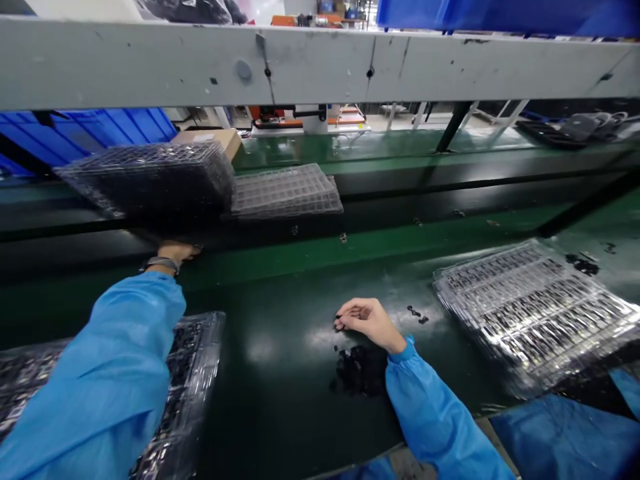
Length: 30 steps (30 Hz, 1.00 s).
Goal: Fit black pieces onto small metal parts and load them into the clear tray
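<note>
My left hand (178, 251) reaches far forward to the dark strip of the bench, just below a tall stack of clear plastic trays (150, 177). Its fingers are drawn together in shadow; what they hold, if anything, I cannot make out. Over the green bench, my right hand (367, 321) pinches a small black piece (339, 319) between thumb and fingers. Right below it lies a loose pile of small black pieces (361, 371). Two or so small dark parts (417, 313) rest to the right of this hand.
Filled clear trays (540, 307) are stacked at right, with another filled tray (193, 373) under my left sleeve. Flatter clear trays (287, 192) sit at the back. Small parts (343, 237) dot the far strip. A grey beam (320, 67) crosses above; blue bins (115, 130) stand behind.
</note>
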{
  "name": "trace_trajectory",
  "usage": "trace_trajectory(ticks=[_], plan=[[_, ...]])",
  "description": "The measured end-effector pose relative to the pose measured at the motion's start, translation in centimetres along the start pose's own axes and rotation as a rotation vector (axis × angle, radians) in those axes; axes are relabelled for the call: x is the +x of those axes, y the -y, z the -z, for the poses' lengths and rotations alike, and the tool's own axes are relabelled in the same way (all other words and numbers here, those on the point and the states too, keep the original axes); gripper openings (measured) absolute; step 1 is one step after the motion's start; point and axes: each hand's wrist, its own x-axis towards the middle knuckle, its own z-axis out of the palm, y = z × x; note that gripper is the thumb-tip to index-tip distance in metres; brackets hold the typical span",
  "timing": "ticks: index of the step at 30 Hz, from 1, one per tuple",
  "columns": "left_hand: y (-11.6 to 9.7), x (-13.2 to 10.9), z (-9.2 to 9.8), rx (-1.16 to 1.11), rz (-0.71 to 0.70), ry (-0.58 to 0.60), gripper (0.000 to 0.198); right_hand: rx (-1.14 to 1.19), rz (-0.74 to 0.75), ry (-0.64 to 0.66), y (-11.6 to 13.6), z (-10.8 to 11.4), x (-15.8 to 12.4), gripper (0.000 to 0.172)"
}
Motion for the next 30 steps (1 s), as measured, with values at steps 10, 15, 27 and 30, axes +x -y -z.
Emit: trace_trajectory(ticks=[10, 15, 27, 30], plan=[[-8.2, -7.7, 3.5, -0.722, -0.236, 0.116, 0.045, 0.068, 0.105, -0.014, 0.1, -0.6, -0.2, 0.028], [-12.0, -18.8, 2.7, -0.930, -0.501, 0.181, 0.041, 0.061, 0.136, -0.032, -0.2, -1.0, -0.4, 0.023], [-5.2, -29.3, -14.1, -1.210, -0.027, 0.595, 0.038, -0.007, 0.104, -0.088, -0.9, -1.1, 0.0, 0.029], [-5.1, -29.6, -14.7, -1.209, -0.023, 0.619, 0.038, -0.007, 0.105, -0.104, -1.0, -0.9, 0.1, 0.029]])
